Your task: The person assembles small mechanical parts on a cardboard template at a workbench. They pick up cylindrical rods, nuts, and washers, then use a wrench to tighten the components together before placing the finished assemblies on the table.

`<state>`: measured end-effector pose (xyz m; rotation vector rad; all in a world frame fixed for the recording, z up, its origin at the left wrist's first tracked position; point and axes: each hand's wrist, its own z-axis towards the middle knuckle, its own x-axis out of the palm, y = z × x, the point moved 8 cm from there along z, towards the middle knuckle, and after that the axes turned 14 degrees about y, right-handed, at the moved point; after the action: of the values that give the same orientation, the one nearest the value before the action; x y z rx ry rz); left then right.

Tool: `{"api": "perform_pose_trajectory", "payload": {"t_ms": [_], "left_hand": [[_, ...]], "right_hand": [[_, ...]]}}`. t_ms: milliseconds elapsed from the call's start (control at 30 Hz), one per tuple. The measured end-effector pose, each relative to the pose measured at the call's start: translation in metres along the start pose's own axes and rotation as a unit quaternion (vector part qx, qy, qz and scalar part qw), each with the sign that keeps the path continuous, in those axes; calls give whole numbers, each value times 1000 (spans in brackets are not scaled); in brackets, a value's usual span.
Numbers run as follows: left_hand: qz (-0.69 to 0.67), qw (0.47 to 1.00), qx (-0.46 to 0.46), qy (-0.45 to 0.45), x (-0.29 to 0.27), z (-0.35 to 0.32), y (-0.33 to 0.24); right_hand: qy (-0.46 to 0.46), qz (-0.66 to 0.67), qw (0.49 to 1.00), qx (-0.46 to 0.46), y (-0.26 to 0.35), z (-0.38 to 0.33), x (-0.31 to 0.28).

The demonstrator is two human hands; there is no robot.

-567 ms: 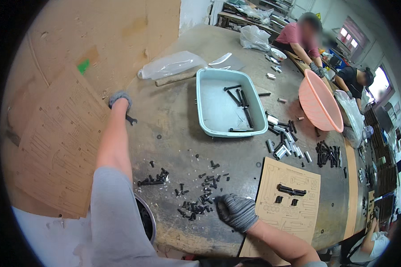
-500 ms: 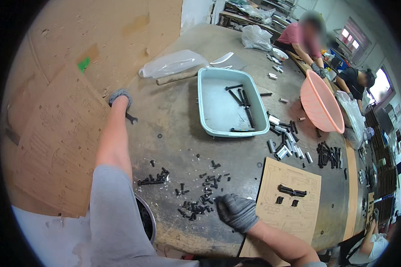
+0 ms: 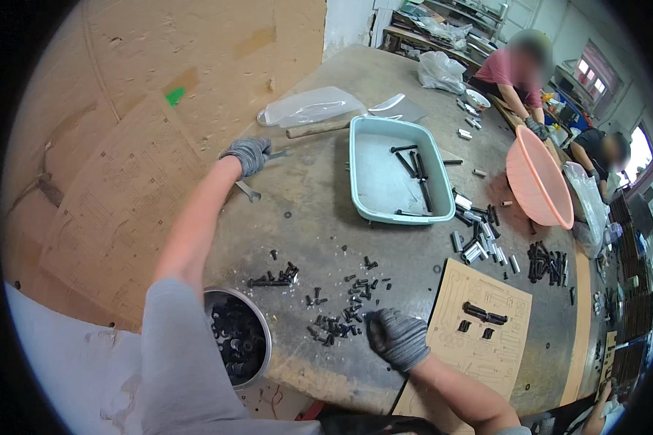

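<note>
My left hand (image 3: 248, 156), in a grey knit glove, is closed at the table's left side. From its fingers a wrench (image 3: 278, 154) sticks out to the right. Just below the hand, a second open-ended wrench (image 3: 249, 192) lies on the table. My right hand (image 3: 400, 339), also gloved, is curled beside a scatter of short black bolts (image 3: 334, 328); whatever is inside its fingers is hidden. Its wrist is over the edge of a printed cardboard sheet (image 3: 497, 348). On this sheet lie black bolts (image 3: 485, 313) and two small black parts (image 3: 476, 330).
A light blue basin (image 3: 384, 181) holds several long black bolts. Silver sleeves (image 3: 477, 252) and more bolts (image 3: 548, 262) lie to its right, near a tilted pink basket (image 3: 537, 177). A metal bowl of black parts (image 3: 265, 341) is by my left arm. Co-workers are beyond.
My left hand has moved away from the leaning cardboard, farther over the table, with a wrench in it. The view has shifted, bringing the metal bowl into sight. My right hand stays by the bolts.
</note>
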<state>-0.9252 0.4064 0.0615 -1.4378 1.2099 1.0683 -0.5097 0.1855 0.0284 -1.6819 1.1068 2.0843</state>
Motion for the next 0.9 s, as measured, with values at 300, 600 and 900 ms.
{"api": "perform_pose_trajectory", "payload": {"t_ms": [300, 600, 900], "left_hand": [[218, 949, -25, 225, 56, -50, -9], [317, 923, 129, 178, 54, -54, -41], [242, 955, 39, 169, 24, -71, -55]], "right_hand": [[11, 20, 999, 27, -2, -1, 1], [42, 4, 998, 43, -6, -4, 8], [17, 6, 999, 31, -8, -4, 1]]}}
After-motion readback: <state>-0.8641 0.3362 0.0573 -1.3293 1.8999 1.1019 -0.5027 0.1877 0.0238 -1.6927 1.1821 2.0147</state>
